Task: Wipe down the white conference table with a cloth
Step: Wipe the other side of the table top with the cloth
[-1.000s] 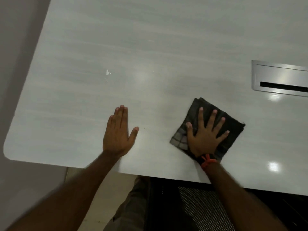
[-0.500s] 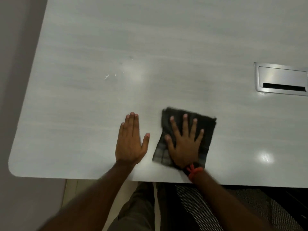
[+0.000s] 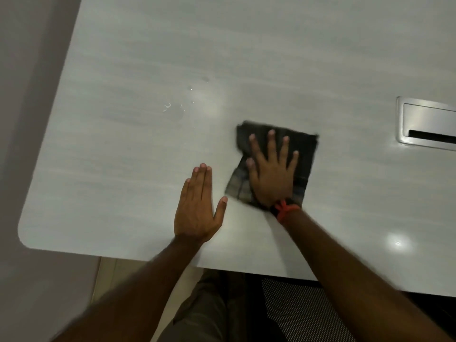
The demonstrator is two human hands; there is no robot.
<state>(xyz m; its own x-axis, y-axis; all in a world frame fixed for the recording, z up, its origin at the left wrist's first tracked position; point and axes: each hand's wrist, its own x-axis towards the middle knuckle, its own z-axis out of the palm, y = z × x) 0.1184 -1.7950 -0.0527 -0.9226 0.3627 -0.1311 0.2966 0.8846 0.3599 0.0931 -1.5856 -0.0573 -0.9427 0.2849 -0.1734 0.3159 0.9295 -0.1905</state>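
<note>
Dark, folded cloth [image 3: 304, 154] lies flat on the white tabletop [image 3: 128, 169], pinned under the right hand [image 3: 271, 176], whose fingers are spread wide across it, palm down. The left hand [image 3: 197, 208] rests flat and empty just beside the cloth's near-left corner, fingers together, thumb out, apparently bracing. Pale specks and smears [image 3: 170, 107] sit on the surface up and to the left of the cloth, beyond the left hand's fingertips, well apart from both hands. The cloth lies closer to them than to the metal cable hatch [image 3: 424, 119] at the far right. A stroke toward the marks would, by this reckoning, run diagonally away from the person and leftward, and the right hand, already on the cloth, is placed to make it. An orange band [image 3: 285, 209] circles the right wrist; a mesh chair [image 3: 296, 307] shows below the near edge.
</note>
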